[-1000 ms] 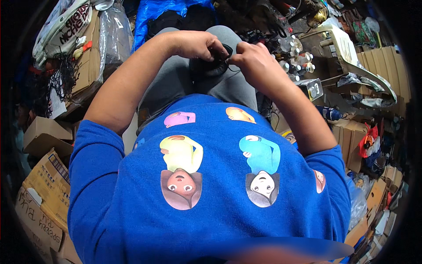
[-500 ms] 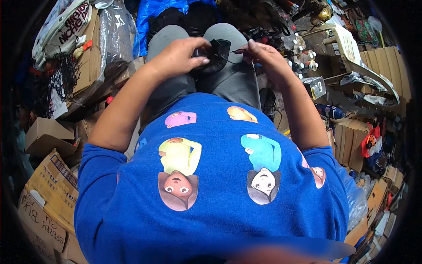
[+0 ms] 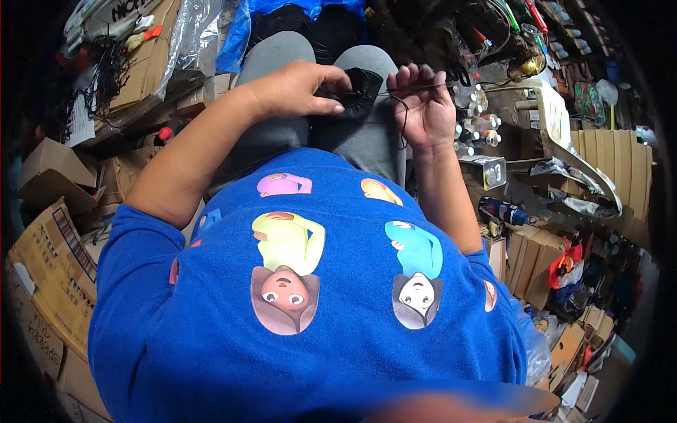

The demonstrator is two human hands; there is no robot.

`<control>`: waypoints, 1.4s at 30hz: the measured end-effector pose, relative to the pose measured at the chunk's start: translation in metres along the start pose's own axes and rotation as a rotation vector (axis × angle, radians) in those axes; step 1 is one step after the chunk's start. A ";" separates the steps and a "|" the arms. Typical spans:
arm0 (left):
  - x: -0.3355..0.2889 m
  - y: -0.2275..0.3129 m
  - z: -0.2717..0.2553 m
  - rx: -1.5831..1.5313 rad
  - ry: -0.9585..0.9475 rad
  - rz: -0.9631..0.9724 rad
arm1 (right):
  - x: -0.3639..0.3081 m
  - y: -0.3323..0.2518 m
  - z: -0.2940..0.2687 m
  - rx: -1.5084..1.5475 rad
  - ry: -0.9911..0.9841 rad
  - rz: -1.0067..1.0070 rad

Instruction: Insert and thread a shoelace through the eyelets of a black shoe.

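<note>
Fairly bright, pale light covers the middle of the view, its source out of sight; the blue shirt (image 3: 345,261) is evenly lit, with soft shadows in its folds. The right hand (image 3: 427,116) has a well-lit palm, while the black pouch (image 3: 363,102) is so dark that its details sink. Glare streaks the clear plastic (image 3: 192,35), and the white chair (image 3: 553,116) looks washed out. A smooth smear blurs the bottom edge. Toward the rim, cardboard (image 3: 56,271) bends and dims into a black, rounded border.
</note>
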State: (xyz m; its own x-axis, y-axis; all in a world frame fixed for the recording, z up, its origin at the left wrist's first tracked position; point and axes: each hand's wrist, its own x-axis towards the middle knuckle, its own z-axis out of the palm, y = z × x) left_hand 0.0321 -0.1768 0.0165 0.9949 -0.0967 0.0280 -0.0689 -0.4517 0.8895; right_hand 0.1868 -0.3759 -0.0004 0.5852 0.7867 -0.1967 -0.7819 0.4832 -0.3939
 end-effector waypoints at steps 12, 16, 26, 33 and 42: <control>0.003 0.001 -0.018 -1.511 0.309 0.097 | -0.016 0.006 0.005 -0.113 -0.025 0.131; 0.004 0.000 -0.016 -1.525 0.281 0.014 | -0.035 -0.010 0.008 -0.263 -0.015 0.043; -0.011 -0.017 -0.038 -1.407 0.296 -0.103 | -0.052 -0.035 -0.004 -0.366 0.061 0.008; -0.092 -0.002 -0.112 0.027 0.321 -0.609 | -0.070 -0.096 -0.051 -1.175 0.153 0.185; -0.046 0.024 -0.021 0.405 0.155 -0.004 | 0.005 -0.037 0.047 -1.548 -0.440 0.067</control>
State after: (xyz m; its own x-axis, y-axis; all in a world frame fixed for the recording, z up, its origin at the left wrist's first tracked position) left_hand -0.0140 -0.1649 0.0458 0.9924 0.0262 0.1200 -0.0571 -0.7662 0.6401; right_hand 0.2083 -0.3719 0.0550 0.2429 0.9651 -0.0976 0.3144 -0.1735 -0.9333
